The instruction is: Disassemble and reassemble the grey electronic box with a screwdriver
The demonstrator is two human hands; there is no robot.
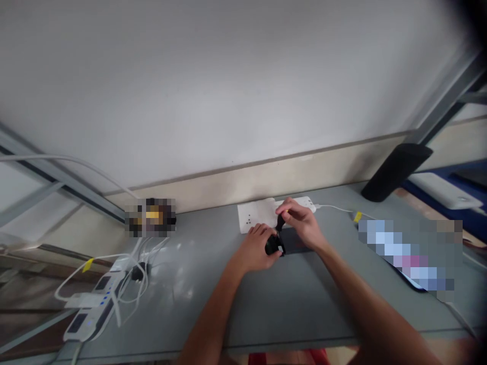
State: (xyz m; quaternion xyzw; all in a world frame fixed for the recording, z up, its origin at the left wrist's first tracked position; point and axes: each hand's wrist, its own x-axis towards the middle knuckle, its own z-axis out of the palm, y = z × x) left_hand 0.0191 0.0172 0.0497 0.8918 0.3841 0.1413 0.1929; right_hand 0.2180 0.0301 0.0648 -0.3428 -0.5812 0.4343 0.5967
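My right hand (303, 224) pinches a small screwdriver (280, 222) with a black handle and a bit of yellow near its top. Its tip points down at a small black device (271, 245), which my left hand (254, 250) grips against the table with curled fingers. The device's exact kind is unclear. Under my right hand lies a flat dark rectangular piece (298, 240), partly covered by the hand. Just behind both hands, a white sheet (258, 210) carries several tiny dark specks, perhaps screws.
On the grey table (182, 304), a white power strip (91, 306) with tangled cables stands at left. Another white strip (307, 203) lies behind my right hand. A black cylinder (395, 172) leans at back right. A phone-like device (413, 279), mostly blurred out, lies at right.
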